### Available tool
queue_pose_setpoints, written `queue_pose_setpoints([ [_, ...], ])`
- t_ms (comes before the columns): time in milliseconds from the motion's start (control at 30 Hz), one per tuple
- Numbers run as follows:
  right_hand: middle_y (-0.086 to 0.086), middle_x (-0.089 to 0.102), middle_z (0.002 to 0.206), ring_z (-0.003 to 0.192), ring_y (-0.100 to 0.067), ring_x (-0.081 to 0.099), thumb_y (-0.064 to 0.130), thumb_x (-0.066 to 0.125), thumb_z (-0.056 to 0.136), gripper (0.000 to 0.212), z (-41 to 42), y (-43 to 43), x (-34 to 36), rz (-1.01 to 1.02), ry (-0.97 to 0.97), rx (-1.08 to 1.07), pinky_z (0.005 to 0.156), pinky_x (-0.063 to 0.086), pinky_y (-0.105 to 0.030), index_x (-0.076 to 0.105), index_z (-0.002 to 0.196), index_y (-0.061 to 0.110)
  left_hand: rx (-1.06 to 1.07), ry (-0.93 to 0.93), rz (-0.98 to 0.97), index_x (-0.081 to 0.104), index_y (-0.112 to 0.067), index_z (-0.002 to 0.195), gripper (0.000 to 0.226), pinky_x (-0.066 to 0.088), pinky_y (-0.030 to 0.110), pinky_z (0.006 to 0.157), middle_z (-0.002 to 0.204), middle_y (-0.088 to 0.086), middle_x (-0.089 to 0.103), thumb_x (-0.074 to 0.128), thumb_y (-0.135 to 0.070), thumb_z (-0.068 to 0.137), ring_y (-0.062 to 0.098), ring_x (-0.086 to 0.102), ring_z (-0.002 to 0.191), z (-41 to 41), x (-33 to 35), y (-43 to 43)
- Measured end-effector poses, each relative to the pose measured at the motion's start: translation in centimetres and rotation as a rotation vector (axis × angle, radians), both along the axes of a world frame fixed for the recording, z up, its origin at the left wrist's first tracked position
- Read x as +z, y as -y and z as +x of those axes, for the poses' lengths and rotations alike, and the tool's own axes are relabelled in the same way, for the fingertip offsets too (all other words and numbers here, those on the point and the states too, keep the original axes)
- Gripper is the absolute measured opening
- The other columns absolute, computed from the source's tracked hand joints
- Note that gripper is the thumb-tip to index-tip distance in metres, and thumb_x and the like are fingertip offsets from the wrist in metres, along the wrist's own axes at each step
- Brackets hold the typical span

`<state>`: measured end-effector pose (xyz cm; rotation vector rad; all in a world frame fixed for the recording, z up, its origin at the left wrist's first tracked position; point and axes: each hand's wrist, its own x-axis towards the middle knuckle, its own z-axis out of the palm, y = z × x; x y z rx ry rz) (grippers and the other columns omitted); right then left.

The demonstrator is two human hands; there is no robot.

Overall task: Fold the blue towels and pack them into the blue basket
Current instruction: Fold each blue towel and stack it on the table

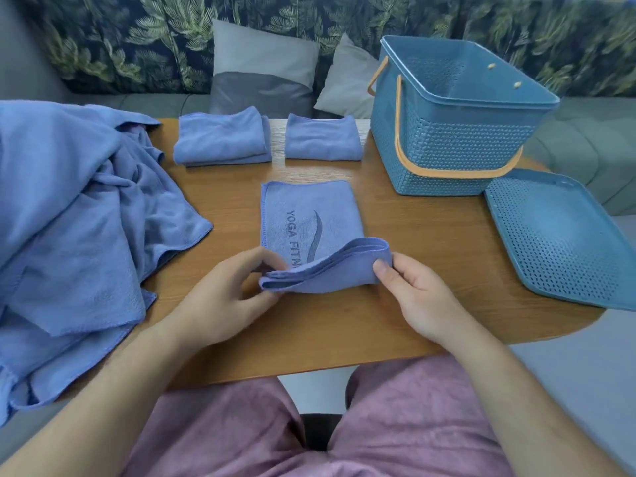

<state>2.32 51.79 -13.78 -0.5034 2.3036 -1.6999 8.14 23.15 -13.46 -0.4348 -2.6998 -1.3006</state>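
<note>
A: Where does the single view look from?
B: From the person's head: wide-angle, facing forward and down, close over the table (430,242), left hand (220,297) and right hand (418,297) at centre.

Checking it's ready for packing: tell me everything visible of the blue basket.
The blue basket is perforated plastic, rectangular, standing upright and open-topped on the wooden table at far right. Orange handles hang down against its walls. No towels show inside. Its lid lies flat beside it.
</note>
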Motion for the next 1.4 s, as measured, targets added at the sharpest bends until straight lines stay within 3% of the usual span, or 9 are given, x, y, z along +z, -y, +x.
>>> queue_pose_setpoints([
  [167, 0.008, 0.073, 0.118, 0.116, -0.009, 0.065, 0.027, 0.063, 0.099, 0.02, 0.2, 0.0, -0.4, 0.016, -0.02, -0.016, 0.103, 0.047, -0.03, 0.068, 0.118, 0.024, 0.147, 0.089, 0.251, 0.068, -0.017, 0.1, 0.01, 0.045, 0.013, 0.073, 0.087, -0.005, 0.07, 0.061, -0.023, 0.098, 0.005, 0.061, 0.08, 0.0, -0.1, -0.9],
  [533, -0.003, 0.077, 0.102, 0.095, -0.016, 0.072, 0.03, 0.052, 0.1, 0.024, 1.1, 1.1, 1.6, -0.145, 0.037, -0.023, 0.083, 0.056, -0.03, 0.065, 0.111, 0.013, 0.25, 0.178, 0.606, 0.069, -0.014, 0.096, 0.032, 0.043, 0.035, 0.076, 0.093, 0.011, 0.069, 0.062, -0.046, 0.09, 0.013, 0.059, 0.083, 0.0, 1.0, -1.3],
  [633, 0.0, 0.076, 0.093, 0.089, -0.02, 0.072, 0.029, 0.056, 0.103, 0.011, 0.1, 2.0, 1.3, -0.043, -0.009, -0.155, 0.082, 0.055, -0.042, 0.066, 0.1, 0.024, 0.381, 0.182, 0.569, 0.069, -0.025, 0.093, 0.015, 0.047, 0.034, 0.074, 0.09, 0.002, 0.074, 0.065, -0.039, 0.097, 0.012, 0.066, 0.081, -1.0, 1.0, -2.1],
  [867, 0.006, 0.051, 0.065, 0.056, -0.01, 0.045, 0.038, 0.049, 0.104, 0.035, -4.3, 4.9, 1.0, 0.374, -0.066, -0.316, 0.054, 0.033, -0.03, 0.051, 0.081, 0.012, 0.643, 0.163, 0.268, 0.059, -0.028, 0.102, 0.012, 0.048, 0.024, 0.068, 0.088, -0.004, 0.069, 0.063, -0.038, 0.096, 0.014, 0.066, 0.081, -5.2, 0.5, -2.2],
  [1000, 0.007, 0.06, 0.083, 0.079, -0.017, 0.058, 0.04, 0.042, 0.106, 0.027, -5.7, 5.5, 1.5, 0.462, -0.009, -0.353, 0.068, 0.044, -0.034, 0.055, 0.094, 0.019, 0.505, -0.162, -0.234, 0.058, -0.027, 0.128, 0.036, 0.04, 0.026, 0.095, 0.124, -0.013, 0.057, 0.055, -0.045, 0.096, 0.007, 0.054, 0.115, -4.4, 0.2, -2.6],
  [1100, 0.002, 0.059, 0.128, 0.116, -0.023, 0.058, 0.039, 0.038, 0.105, 0.038, -4.1, 5.9, 1.7, 0.661, -0.437, -0.404, 0.091, 0.049, -0.04, 0.052, 0.137, 0.024, 0.275, -0.124, -0.457, 0.052, -0.04, 0.142, 0.052, 0.014, 0.026, 0.119, 0.154, -0.024, 0.038, 0.037, -0.06, 0.097, -0.001, 0.022, 0.149, -4.0, -0.7, -3.5],
  [1167, 0.008, 0.047, 0.15, 0.139, -0.015, 0.042, 0.042, 0.032, 0.103, 0.047, -2.8, 6.5, 1.6, 0.692, -0.624, -0.216, 0.108, 0.04, -0.039, 0.048, 0.146, 0.031, 0.251, -0.051, -0.478, 0.044, -0.043, 0.148, 0.061, 0.002, 0.022, 0.122, 0.159, -0.027, 0.027, 0.024, -0.066, 0.096, -0.006, 0.008, 0.15, -4.1, -1.9, -3.7],
  [1233, 0.016, 0.022, 0.165, 0.154, -0.007, 0.01, 0.053, 0.016, 0.101, 0.059, -2.4, 6.9, 0.5, 0.757, -0.527, -0.009, 0.124, 0.018, -0.037, 0.034, 0.155, 0.038, 0.257, -0.014, -0.451, 0.039, -0.045, 0.151, 0.064, -0.002, 0.02, 0.121, 0.16, -0.028, 0.021, 0.018, -0.068, 0.094, -0.008, 0.002, 0.15, -4.6, -2.5, -3.5],
  [1400, 0.02, -0.012, 0.167, 0.151, 0.0, -0.022, 0.061, 0.011, 0.101, 0.062, -3.4, 5.7, -2.0, 0.82, -0.324, -0.038, 0.127, -0.003, -0.039, 0.011, 0.16, 0.041, 0.209, 0.056, -0.418, 0.024, -0.054, 0.152, 0.067, -0.002, 0.031, 0.126, 0.158, -0.039, 0.006, 0.013, -0.074, 0.089, -0.015, -0.012, 0.145, -5.2, -2.3, -2.6],
])
